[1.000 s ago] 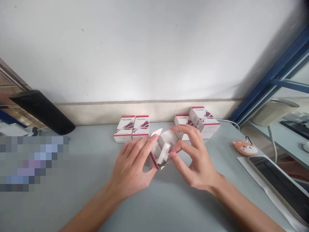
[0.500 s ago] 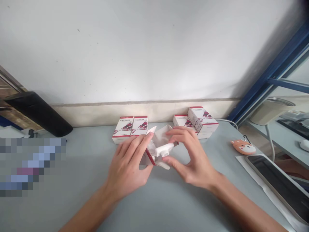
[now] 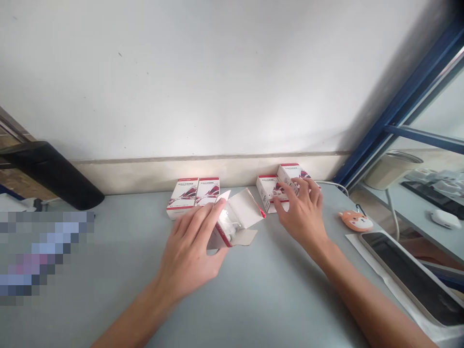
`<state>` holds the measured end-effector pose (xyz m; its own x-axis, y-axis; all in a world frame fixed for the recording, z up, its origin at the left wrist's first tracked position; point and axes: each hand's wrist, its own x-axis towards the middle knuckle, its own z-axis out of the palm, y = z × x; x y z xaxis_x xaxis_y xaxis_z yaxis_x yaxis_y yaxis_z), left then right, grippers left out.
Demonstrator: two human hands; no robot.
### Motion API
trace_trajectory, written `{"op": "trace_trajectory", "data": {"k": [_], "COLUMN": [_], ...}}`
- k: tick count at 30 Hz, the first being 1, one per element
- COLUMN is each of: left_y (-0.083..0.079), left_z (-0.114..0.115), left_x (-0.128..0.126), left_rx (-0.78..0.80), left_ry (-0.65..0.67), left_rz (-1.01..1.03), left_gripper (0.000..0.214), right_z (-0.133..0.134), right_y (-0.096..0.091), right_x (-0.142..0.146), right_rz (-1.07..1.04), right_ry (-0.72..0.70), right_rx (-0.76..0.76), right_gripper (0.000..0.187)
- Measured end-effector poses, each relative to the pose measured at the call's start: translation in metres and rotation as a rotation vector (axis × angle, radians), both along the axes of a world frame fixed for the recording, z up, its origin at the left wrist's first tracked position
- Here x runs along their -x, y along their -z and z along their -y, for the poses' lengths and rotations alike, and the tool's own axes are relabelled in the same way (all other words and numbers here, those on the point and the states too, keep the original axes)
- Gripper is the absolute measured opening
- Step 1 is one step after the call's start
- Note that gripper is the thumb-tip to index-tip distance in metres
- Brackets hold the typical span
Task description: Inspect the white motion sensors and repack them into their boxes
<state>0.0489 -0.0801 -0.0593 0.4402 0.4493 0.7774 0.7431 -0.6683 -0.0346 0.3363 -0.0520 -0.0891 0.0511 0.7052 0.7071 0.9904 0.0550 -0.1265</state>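
Note:
In my left hand [image 3: 194, 241] is a small white-and-red carton [image 3: 222, 232], tilted, its flaps standing open toward the right. Clear plastic and a white part [image 3: 234, 226] show inside its mouth. My right hand [image 3: 302, 208] is at the boxes on the right, thumb and fingers apart and curved over their fronts. Nearest its thumb is a closed carton [image 3: 267, 192], and another carton [image 3: 290, 170] lies partly behind the fingers. Whether the fingertips touch them I cannot tell. Two closed cartons, a left one [image 3: 183, 193] and a right one [image 3: 208, 189], stand side by side behind my left hand.
A black cylindrical case [image 3: 54, 174] leans at the left. On the right are an orange animal-face case [image 3: 355, 221] and a phone [image 3: 402, 275] on white paper. A blue frame [image 3: 384, 111] borders the desk, with a cream-coloured container [image 3: 393, 169] beyond it.
My right hand has left the carton's mouth and moved right and back to the other boxes. The open carton's flap now shows fully. My left hand keeps its hold.

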Motion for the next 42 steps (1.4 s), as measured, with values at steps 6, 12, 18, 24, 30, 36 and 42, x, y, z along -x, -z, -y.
{"op": "trace_trajectory", "data": {"k": [6,12,18,24,30,36,42], "left_y": [0.001,0.003,0.002,-0.001,0.000,0.002,0.000], "left_z": [0.002,0.003,0.002,0.002,0.001,0.001,0.000], "left_x": [-0.002,-0.002,-0.001,-0.002,0.000,-0.001,-0.001], "left_rx": [-0.003,-0.016,-0.014,-0.026,-0.023,-0.039,-0.041], "left_ry": [0.003,0.035,0.016,0.015,0.027,0.036,0.038], "left_rz": [-0.015,-0.072,-0.076,-0.070,-0.086,-0.103,-0.107], "left_gripper": [0.077,0.077,0.082,0.084,0.085,0.086,0.083], "right_z": [0.034,0.064,0.062,0.063,0.062,0.061,0.061], "right_y": [-0.046,-0.053,-0.042,-0.045,-0.041,-0.043,-0.044], "right_x": [0.026,0.060,0.064,0.068,0.069,0.066,0.066], "right_rz": [-0.112,-0.084,-0.150,-0.209,-0.265,-0.298,-0.317], "right_ry": [-0.413,-0.831,-0.847,-0.862,-0.854,-0.904,-0.926], "right_rx": [-0.333,0.080,0.175,0.212,0.351,0.351,0.390], "right_gripper": [0.026,0.029,0.015,0.018,0.024,0.020,0.032]}}
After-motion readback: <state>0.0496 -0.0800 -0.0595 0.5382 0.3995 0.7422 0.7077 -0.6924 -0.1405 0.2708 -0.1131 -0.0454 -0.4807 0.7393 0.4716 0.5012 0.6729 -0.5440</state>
